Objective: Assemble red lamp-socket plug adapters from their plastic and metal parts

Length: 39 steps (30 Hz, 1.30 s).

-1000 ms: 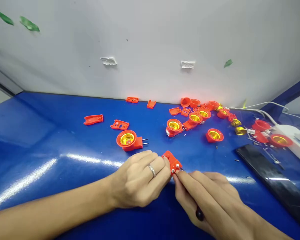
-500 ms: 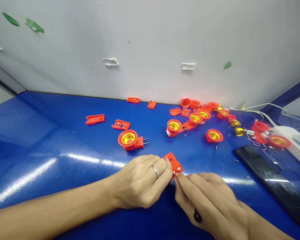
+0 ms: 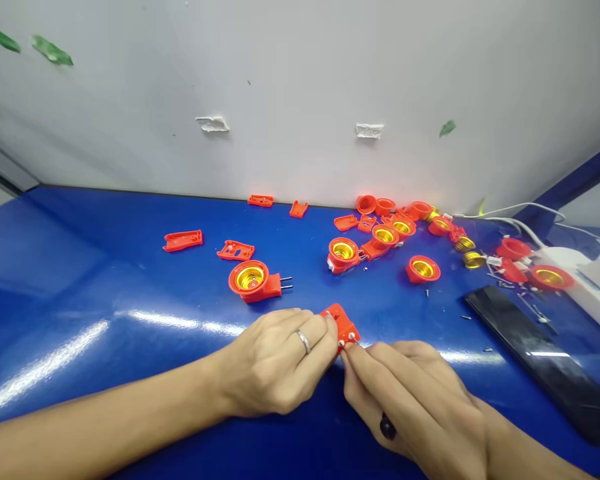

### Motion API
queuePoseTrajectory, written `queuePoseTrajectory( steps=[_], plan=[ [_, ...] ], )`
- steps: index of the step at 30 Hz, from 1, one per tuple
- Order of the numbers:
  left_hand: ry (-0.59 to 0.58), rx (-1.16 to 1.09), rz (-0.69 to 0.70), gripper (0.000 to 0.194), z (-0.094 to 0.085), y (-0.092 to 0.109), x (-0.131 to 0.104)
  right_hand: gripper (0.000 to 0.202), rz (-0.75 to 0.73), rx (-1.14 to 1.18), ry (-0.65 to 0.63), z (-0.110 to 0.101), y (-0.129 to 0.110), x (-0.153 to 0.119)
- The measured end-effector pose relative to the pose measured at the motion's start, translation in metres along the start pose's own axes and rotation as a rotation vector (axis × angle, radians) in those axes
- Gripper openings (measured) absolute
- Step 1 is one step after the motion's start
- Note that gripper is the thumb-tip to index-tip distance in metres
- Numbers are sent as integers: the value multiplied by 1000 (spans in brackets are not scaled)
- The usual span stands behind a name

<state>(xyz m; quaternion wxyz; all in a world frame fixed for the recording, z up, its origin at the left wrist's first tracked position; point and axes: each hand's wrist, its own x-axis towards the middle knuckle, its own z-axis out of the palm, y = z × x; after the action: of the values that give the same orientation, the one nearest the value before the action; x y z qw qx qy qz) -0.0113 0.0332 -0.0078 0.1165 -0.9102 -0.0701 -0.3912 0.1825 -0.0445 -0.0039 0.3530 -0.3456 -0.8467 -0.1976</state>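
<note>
My left hand (image 3: pixel 280 363), with a ring on one finger, is closed on a small red plastic plug housing (image 3: pixel 347 327) and covers its left part. Two white-collared metal plug pins (image 3: pixel 353 337) sit at the housing's near right edge. At that edge, thumb and forefinger of my right hand (image 3: pixel 410 393) pinch one of the pins, whose end they hide. A black rounded end (image 3: pixel 387 427) of something pokes out below my right palm; the rest of it is hidden. Just beyond my left hand lies a red lamp socket with plug pins (image 3: pixel 253 281), its gold threaded liner facing up.
Red covers (image 3: pixel 183 241) and a slotted red shell (image 3: pixel 236 251) lie at the back left. Several red sockets (image 3: pixel 343 253) and gold liners (image 3: pixel 474 260) cluster at the back right. Loose screws (image 3: pixel 466 317) lie near a black phone (image 3: pixel 535 360). A white wall (image 3: pixel 290 153) bounds the table's back.
The whole view has shifted slightly, so things sit a little further left. Both hands keep their hold on the housing and pin, with barely any visible finger movement.
</note>
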Motion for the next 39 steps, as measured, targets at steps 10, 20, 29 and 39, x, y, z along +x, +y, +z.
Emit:
queuePoseTrajectory(
  steps=[10, 20, 29, 39],
  plan=[
    [52, -67, -81, 23, -5, -2, 0, 17, 191, 152, -4, -38, 35, 24],
    [-86, -1176, -997, 3, -9, 0, 19, 19, 282, 385, -239, -21, 51, 15],
    [-149, -675, -733, 37, -7, 1, 13, 24, -76, 45, -209, -19, 57, 8],
    [-341, -499, -647, 28, 0, 0, 9, 14, 106, 206, -357, -19, 58, 9]
  ],
)
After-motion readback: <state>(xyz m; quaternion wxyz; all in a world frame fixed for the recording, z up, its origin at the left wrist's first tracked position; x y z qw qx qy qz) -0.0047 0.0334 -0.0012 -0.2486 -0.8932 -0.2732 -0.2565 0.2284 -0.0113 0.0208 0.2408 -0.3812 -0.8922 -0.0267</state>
